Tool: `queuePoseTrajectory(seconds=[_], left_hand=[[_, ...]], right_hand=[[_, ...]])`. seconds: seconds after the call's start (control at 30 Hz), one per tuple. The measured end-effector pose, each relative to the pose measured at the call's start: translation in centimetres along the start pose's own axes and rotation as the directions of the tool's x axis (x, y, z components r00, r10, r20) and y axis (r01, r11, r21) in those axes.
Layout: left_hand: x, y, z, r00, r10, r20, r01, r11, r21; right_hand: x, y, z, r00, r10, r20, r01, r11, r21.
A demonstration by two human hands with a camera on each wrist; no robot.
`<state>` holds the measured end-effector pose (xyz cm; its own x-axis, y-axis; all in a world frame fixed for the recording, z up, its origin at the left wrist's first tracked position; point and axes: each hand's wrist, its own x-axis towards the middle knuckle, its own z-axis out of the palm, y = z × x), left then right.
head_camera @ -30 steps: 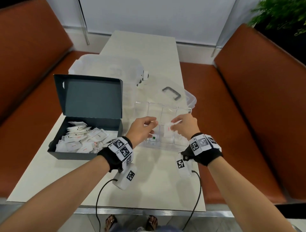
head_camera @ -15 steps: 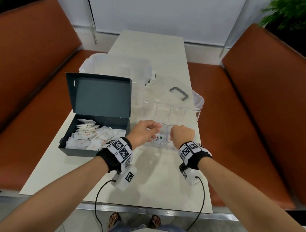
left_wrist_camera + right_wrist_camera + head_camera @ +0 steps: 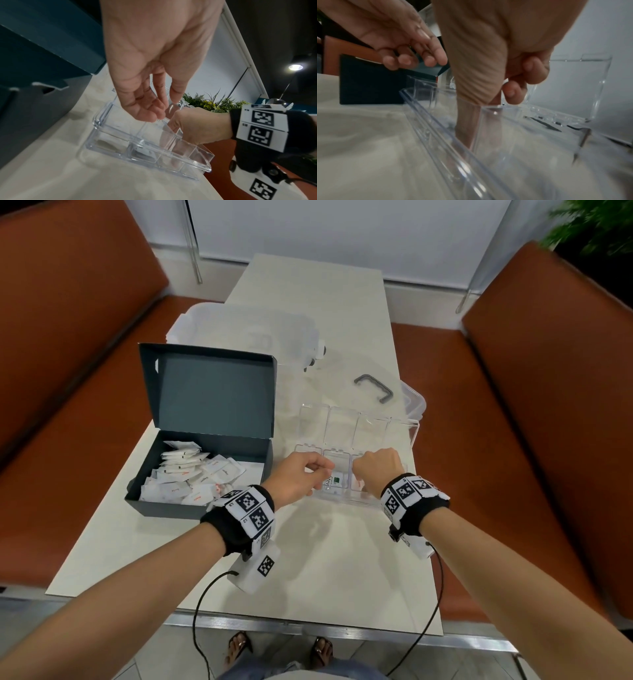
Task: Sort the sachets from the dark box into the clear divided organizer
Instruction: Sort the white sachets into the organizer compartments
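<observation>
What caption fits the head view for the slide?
Both hands, left and right, work over the organizer beside the open box of sachets.

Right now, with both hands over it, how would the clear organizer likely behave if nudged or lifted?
The clear organizer looks like thin, rigid plastic with crisp dividers, so probably stiff and light. It holds few sachets, so a nudge from the right hand might slide it on the smooth table. Its upright open lid could tip it backward.
</observation>
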<state>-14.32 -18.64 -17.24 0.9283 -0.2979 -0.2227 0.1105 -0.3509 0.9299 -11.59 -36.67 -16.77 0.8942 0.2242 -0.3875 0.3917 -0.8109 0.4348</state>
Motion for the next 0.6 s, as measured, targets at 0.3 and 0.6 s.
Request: queuePoseTrajectory(seconds=[0.3,0.6], left_hand=[[0.0,-0.1,0.1,1.0,0.015,0.009,-0.015,1.0,-0.001],[-0.3,0.3,0.3,1.0,0.008,0.012,-0.008,1.0,0.004]], right_hand=[[0.1,0.6,1.0,0.994,0.009,-0.107,0.002,0.995,0.096],[0.3,0.4,1.1,0.995,0.02,-0.099,-0.012,0.997,0.077]])
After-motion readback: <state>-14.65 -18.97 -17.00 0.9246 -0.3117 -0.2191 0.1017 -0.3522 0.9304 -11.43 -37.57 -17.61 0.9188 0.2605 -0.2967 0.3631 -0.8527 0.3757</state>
